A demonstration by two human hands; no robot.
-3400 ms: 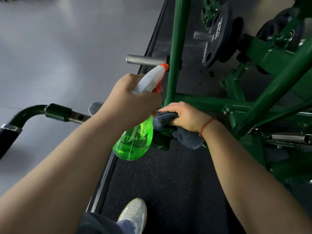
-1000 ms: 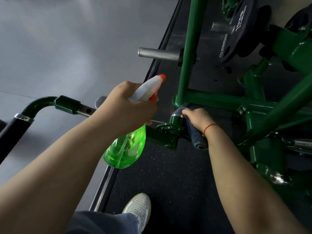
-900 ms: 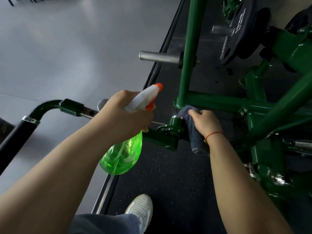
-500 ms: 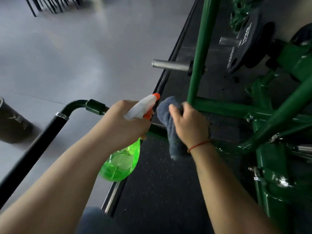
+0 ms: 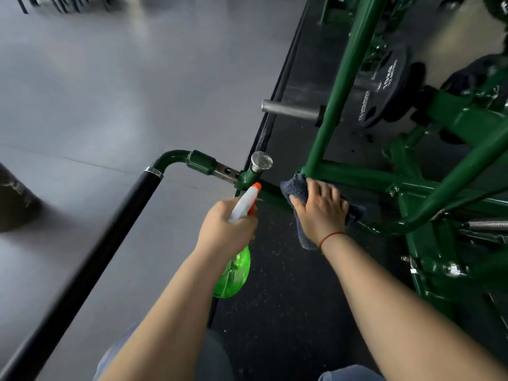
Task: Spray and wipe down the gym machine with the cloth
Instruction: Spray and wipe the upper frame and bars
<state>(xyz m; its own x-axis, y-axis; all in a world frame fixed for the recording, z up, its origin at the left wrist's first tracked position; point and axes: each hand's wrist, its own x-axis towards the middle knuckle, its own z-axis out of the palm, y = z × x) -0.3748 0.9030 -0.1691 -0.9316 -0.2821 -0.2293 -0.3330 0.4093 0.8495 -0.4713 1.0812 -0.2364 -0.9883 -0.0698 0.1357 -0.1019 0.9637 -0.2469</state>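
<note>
Holding green liquid, spray bottle [image 5: 233, 273] sits gripped in left hand [image 5: 224, 232].

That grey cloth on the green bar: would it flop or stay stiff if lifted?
Probably flop: the cloth drapes over the bar, a loose end hanging below the right hand. Its fuzzy look suggests it is light.

Spray bottle [image 5: 233, 273]: 1. Cloth [image 5: 295, 188]: 1. Grips: 2, left grip [image 5: 224, 233] and right grip [image 5: 320, 213]. Green machine frame [image 5: 347, 64]: 1. Black weight plates [image 5: 384, 89]: 2 visible, stacked together; any more behind, can't tell. Bare steel peg [image 5: 291, 109]: 1. Black padded handle [image 5: 111, 232]: 1. Chrome knob [image 5: 261, 160]: 1. Coil spring [image 5: 486, 224]: 1. Red wrist string [image 5: 331, 236]: 1.
</note>
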